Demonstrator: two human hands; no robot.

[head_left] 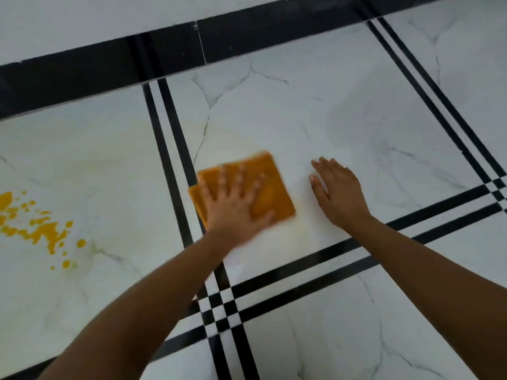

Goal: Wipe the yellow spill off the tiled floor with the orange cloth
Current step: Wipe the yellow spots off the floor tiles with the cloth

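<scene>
Head view, steeply down, close

Orange cloth (263,187): folded, roughly square, flat on tiled floor (343,119), blurred; left edge overlaps black double stripe, rest on middle white tile. Yellow spill (41,231): bright blotches and scattered droplets on left white tile, near frame's left edge, well apart from cloth. Faint yellowish smear on tile above it. Tiled floor: white, grey-veined, glossy, black double-line borders.
</scene>
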